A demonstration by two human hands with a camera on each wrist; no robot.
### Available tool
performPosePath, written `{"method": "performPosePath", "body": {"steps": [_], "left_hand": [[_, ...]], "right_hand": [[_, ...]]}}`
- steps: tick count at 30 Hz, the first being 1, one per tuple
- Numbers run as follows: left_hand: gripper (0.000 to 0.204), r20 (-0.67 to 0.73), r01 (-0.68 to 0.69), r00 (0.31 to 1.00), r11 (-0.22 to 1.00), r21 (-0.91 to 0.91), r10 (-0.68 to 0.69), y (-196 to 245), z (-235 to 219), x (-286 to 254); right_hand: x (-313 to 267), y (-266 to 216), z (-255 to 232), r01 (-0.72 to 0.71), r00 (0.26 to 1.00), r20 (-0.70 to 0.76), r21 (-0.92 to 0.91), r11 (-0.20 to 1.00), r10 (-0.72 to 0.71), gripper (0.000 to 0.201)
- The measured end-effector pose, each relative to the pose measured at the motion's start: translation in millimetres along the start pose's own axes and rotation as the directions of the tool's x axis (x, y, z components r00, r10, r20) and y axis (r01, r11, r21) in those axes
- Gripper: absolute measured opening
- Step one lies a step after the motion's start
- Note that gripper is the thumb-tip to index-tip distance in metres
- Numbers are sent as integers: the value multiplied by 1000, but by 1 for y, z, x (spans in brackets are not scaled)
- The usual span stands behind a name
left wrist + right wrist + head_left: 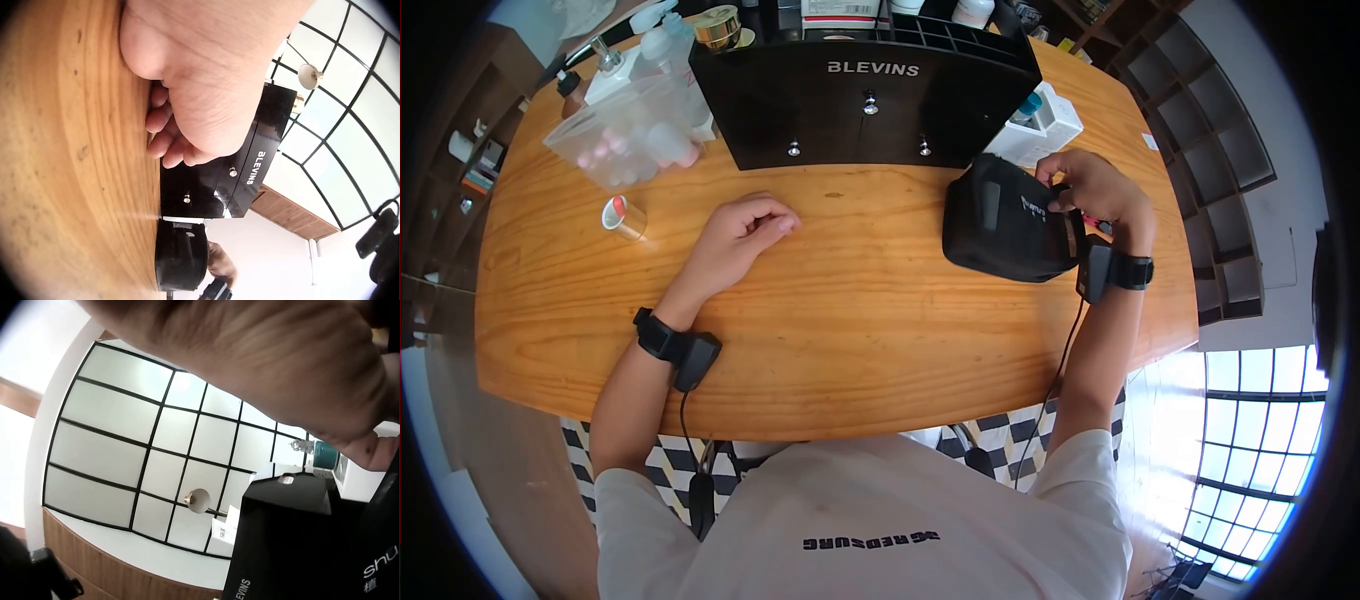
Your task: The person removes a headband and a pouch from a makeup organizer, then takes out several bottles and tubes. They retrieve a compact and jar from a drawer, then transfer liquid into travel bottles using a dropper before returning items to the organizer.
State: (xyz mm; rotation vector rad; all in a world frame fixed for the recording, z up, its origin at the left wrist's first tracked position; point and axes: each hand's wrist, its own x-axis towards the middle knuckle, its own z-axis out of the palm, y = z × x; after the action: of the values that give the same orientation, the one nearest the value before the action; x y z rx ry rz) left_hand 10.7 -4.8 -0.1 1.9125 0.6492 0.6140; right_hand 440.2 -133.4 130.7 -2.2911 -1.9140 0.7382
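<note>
clock from your chest, 12 straight ahead. 10–11: white cup (624,217) with a pinkish piece in it, standing on the table (850,330). keep clear, looks easy to knock over. 11: your left hand (742,238) rests on the wood, fingers loosely bent, nothing in it. 12: black organizer (800,110), drawers closed. 1 o'clock: black bag (1012,220), your item, flat on the table just in front of the organizer's right end, white lettering on top. 1–2: your right hand (1103,190) is at the bag's right edge, thumb and finger bent in and, by the look of it, pinching there. can't tell if the tips have a zip or just the edge.

handling, my read: boxy, holds its own shape, so likely semi-stiff shell with some give under the thumb. nothing fragile about the outside; contents hidden, so weight is a guess, probably light to moderate. fabric-looking surface, should grip fine, but a light bag will skid on smooth wood if you pull one side. brace its left wall at the bag's 9 o'clock with the spare hand. to lift, take both side walls low. grey strip (991,207) on top may be a strap; don't trust it untested.
</note>
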Motion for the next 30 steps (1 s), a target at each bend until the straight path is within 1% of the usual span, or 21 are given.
{"method": "performPosePath", "body": {"steps": [1, 3, 4, 5, 7, 9, 10, 11, 12, 13, 15, 16, 17, 19, 20, 22, 23, 25, 27, 29, 30], "left_hand": [[18, -7, 2, 1000, 1000, 0, -2, 1, -1, 0], [21, 37, 54, 998, 998, 21, -55, 3, -3, -1], [21, 30, 60, 998, 998, 20, -61, 2, -2, -2], [21, 40, 75, 996, 997, 9, -76, 1, -3, -1], [21, 40, 102, 994, 995, 3, -102, 0, -3, -2], [20, 48, 96, 994, 993, -62, -93, 0, -3, -2], [20, 40, 104, 994, 993, -59, -102, 3, -2, -2], [23, 13, 73, 997, 991, -111, -72, 5, -1, -1], [26, -14, 40, 999, 986, -163, -43, 7, 0, 0], [26, -18, 44, 999, 986, -160, -47, 7, 1, 1], [34, -144, -121, 988, 879, -462, 60, 4, 2, 3], [39, -78, -54, 997, 796, -603, 9, 17, -2, 1], [39, -83, -53, 997, 800, -597, 4, 13, -9, -2], [39, 30, -60, 994, 768, -638, 103, 2, -27, -3], [39, 22, -61, 995, 771, -635, 97, 3, -31, -5], [37, 117, 55, 993, 764, -643, 27, 4, -35, -7], [37, 107, 53, 994, 764, -644, 21, 2, -36, -7], [34, 168, 46, 983, 790, -611, 73, -2, -35, -5], [29, 185, 55, 980, 789, -611, 74, -6, -31, -4], [24, 256, 10, 947, 778, -628, 194, -10, -30, -3], [22, 265, -20, 937, 790, -613, 229, -11, -30, -2]], "right_hand": [[1, -7, 1, 6, 1000, 2, -3, 1000, -6, 29], [4, -22, 7, 129, 991, 49, -64, 990, -126, 28], [7, -27, 13, 175, 984, 28, -64, 983, -173, 27], [9, -32, 20, 184, 983, 35, -64, 981, -182, 27], [13, -46, 33, 330, 941, -57, -75, 941, -335, 27], [12, -76, 44, 344, 936, -46, -68, 936, -348, 27], [13, -88, 51, 392, 916, -81, -41, 919, -394, 26], [15, -99, 57, 437, 892, -117, -16, 899, -435, 26], [22, -105, 66, 530, 843, -129, 37, 847, -522, 24], [24, -116, 74, 535, 840, -128, 40, 844, -527, 24], [25, -137, 90, 555, 830, -161, 156, 817, -534, 25], [28, -141, 96, 594, 804, -164, 207, 777, -571, 25], [32, -142, 101, 601, 799, -164, 210, 771, -578, 25], [41, -136, 111, 566, 800, -136, 497, 658, -585, 24], [46, -129, 116, 571, 794, -133, 499, 652, -593, 24], [55, -116, 123, 339, 856, -37, 793, 506, -516, 22], [60, -113, 126, 339, 851, -29, 793, 506, -524, 22], [65, -109, 132, 451, 780, -160, 814, 365, -605, 21], [67, -105, 140, 409, 793, -146, 847, 339, -592, 26], [67, -104, 149, 289, 847, -149, 935, 206, -511, 34], [67, -104, 149, 287, 846, -135, 931, 227, -515, 41]]}}
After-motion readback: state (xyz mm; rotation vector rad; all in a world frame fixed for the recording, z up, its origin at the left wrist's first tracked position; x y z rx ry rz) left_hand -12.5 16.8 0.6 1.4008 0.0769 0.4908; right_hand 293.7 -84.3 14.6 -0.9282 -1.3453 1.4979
